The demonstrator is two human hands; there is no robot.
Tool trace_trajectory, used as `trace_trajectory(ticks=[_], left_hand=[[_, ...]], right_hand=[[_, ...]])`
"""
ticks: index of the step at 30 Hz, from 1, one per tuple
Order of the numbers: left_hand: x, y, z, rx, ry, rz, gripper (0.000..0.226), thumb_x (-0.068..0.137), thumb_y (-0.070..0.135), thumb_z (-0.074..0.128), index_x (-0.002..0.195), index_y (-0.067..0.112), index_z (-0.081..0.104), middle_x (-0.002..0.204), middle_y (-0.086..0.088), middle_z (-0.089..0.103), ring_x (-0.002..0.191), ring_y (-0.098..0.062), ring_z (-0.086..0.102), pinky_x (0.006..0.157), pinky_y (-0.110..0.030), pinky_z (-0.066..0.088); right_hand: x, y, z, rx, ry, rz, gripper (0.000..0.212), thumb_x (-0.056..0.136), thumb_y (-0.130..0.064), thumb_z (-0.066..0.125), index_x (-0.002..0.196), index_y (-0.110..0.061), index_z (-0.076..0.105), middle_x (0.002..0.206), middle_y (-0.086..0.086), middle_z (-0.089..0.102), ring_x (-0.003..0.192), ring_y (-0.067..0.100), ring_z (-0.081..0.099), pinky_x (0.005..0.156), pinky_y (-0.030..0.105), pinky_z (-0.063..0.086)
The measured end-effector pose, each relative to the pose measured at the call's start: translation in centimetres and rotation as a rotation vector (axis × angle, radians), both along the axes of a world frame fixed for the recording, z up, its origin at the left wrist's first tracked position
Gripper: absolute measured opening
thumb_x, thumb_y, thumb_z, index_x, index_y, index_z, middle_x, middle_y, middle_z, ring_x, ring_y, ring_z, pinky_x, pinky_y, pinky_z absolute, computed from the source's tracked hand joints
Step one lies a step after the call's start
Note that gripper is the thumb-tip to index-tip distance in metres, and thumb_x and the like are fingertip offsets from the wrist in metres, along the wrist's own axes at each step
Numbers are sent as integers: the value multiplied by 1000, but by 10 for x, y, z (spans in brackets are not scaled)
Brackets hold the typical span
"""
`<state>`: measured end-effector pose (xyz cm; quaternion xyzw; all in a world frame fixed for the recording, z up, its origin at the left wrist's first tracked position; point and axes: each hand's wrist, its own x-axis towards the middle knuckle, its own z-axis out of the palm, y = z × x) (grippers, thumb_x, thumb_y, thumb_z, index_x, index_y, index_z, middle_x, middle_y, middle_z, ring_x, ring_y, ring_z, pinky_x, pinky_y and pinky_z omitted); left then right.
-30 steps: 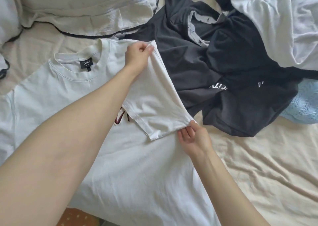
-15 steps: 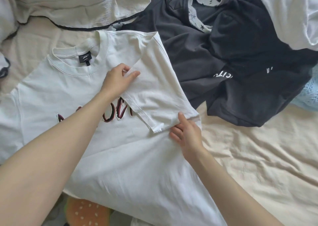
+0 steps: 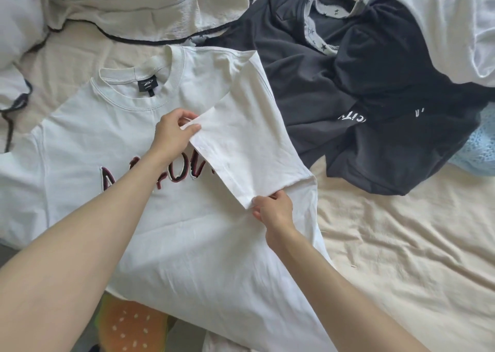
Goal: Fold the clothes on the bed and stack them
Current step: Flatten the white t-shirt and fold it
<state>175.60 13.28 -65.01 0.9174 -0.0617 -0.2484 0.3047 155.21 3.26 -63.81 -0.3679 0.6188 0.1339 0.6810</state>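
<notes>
In the head view, a white short-sleeved cotton T-shirt with dark red lettering across the chest [image 3: 166, 217] is being spread face up on the cream-sheeted bed [image 3: 401, 258], its collar pointing away and its hem hanging toward the near edge. Its right-hand sleeve [image 3: 249, 148] is being folded inward over the chest. The upper corner of that sleeve's cuff is being pinched by the left hand [image 3: 171, 134], thumb and fingers curled round the edge; the lower corner is being pinched by the right hand [image 3: 273, 209] in the same closed grip, nothing else being held by either.

The fabric is being judged as light, limp and easily creased: no shape is being kept by it unless it is being supported, and wrinkles are already being shown along the body. It is not fragile and is unlikely to slip on the sheet. Hold is best being taken at seams, cuff corners and hem corners, two points at once, so that a straight fold line is being kept under slight tension.

A crumpled dark grey garment with white lettering [image 3: 348, 105] is lying just beside the sleeve, a white garment [image 3: 442, 24] behind it and a pale blue knitted piece [image 3: 479, 150] at the far right, none yet folded.
</notes>
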Motion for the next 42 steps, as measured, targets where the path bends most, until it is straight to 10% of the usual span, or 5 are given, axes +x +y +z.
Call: trace_trajectory(ticks=[9,15,21,27,42], left_hand=[[-54,10,-3,203,-311,-346,50,90,18,59,136,4,44,141,-19,39,130,-36,37,105,-45,31],[-124,16,-22,341,-218,-611,64,95,43,47,151,26,18,160,-6,-1,147,-25,-5,116,-40,-9],[-145,18,-26,436,-135,-591,66,98,45,38,151,31,1,159,-4,-16,146,-26,-14,113,-53,-9],[-179,43,-15,474,-53,-600,62,99,43,30,151,33,-4,159,-1,-17,145,-24,-18,111,-58,-9],[-218,224,30,368,-56,-184,58,100,36,35,152,26,11,160,-6,-4,146,-25,-12,117,-44,-3]], right_hand=[[-18,-6,8,-638,48,640,29,89,-40,56,73,-19,46,70,-8,54,71,16,52,69,30,39],[-25,-16,1,-1430,-294,1021,21,80,-11,74,100,-8,69,106,14,66,101,37,62,84,45,48],[-42,-30,-22,-1318,-300,1572,46,86,-25,68,130,-14,58,141,19,46,131,41,42,106,58,31],[-53,-15,-17,-1128,-192,1621,52,101,-34,35,150,-24,21,160,7,5,147,27,-2,117,42,-3],[-22,124,28,-1122,-332,1712,59,100,-42,34,152,-25,12,160,5,2,148,23,-4,116,44,-9]])
